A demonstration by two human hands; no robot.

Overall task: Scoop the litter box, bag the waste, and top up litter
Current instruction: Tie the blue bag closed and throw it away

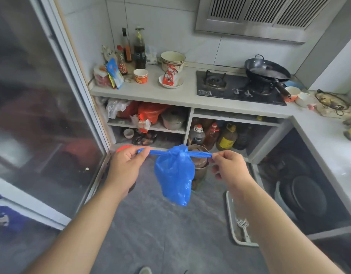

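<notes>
A small blue plastic bag (175,177) hangs in mid-air in front of me, knotted at its top. My left hand (125,162) pinches the bag's left handle and my right hand (229,165) pinches its right handle, both pulled taut sideways. On the floor at the right lies a white litter tray (231,220), mostly hidden by my right forearm. A white slotted scoop (242,226) rests in it.
A glass sliding door (48,115) stands on the left. Ahead, a counter (170,93) carries bottles, bowls and a gas hob (239,88) with a wok. Open shelves below hold oil bottles and pots. A brown jar (199,171) stands on the grey floor behind the bag.
</notes>
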